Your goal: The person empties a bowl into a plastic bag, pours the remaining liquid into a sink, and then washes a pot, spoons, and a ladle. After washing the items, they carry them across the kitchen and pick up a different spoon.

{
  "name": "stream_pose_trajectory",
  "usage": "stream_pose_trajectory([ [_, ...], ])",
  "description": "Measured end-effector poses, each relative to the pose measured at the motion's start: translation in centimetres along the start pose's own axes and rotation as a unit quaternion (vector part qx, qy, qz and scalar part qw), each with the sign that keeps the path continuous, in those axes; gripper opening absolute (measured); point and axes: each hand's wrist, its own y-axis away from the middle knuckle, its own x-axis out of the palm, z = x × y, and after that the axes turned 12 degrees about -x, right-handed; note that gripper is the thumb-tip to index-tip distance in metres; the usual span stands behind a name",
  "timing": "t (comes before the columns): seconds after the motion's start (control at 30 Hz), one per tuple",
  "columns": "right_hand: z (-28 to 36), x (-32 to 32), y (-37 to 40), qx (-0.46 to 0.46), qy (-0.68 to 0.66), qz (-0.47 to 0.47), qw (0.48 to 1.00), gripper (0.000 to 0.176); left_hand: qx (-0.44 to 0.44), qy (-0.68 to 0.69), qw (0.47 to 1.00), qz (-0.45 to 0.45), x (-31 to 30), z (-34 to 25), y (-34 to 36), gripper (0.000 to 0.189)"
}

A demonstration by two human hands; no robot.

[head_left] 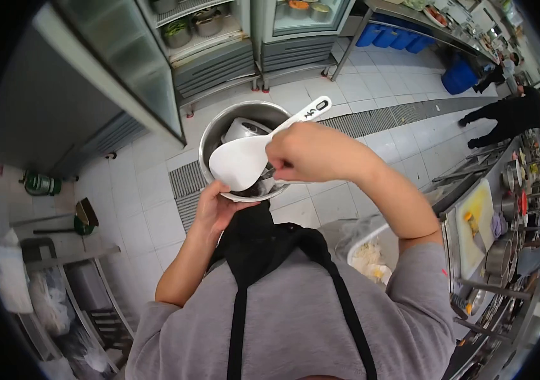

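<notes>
A round steel pot is held in front of my chest, with a metal vessel and other utensils inside it. My left hand grips the pot at its near left rim. Over the pot's opening lies a large white spoon, its handle pointing up and right. My right hand is closed around the spoon's handle and other thin utensils, whose metal parts reach into the pot. The bottom of the pot is mostly hidden.
Open fridge shelves with pots stand ahead. A bin with food scraps is by my right elbow. A counter with a cutting board runs along the right. Another person stands farther right. A metal rack is at left.
</notes>
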Motion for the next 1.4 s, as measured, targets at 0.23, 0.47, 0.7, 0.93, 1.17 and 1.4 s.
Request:
stream_pose_trajectory([
  [0.23,-15.9,-7.6,3.7,0.063,0.421,0.187,0.885,0.011,-0.075,-0.061,0.994,0.045,9.4,-7.0,-20.6,0.052],
  [0.47,-26.5,-23.9,7.9,0.089,0.440,0.239,0.861,0.005,-0.168,-0.109,0.975,0.093,22.4,-9.7,-39.7,0.050],
  [0.7,-36.1,-38.7,11.9,0.108,0.402,0.193,0.888,0.004,-0.195,-0.096,0.972,0.093,32.1,-9.8,-54.7,0.054],
  [0.93,-46.2,-53.8,24.2,0.214,0.462,0.097,0.855,0.017,-0.173,-0.134,0.969,0.113,41.5,-10.3,-67.0,0.057],
  [1.17,-64.9,-53.2,44.3,0.423,0.312,-0.346,0.777,0.028,-0.238,-0.210,0.936,0.153,53.6,-9.1,-79.3,0.050],
  [1.4,-72.3,-59.0,50.5,0.316,-0.105,-0.778,0.533,0.037,-0.314,-0.246,0.898,0.185,65.5,-2.8,-92.2,0.057],
])
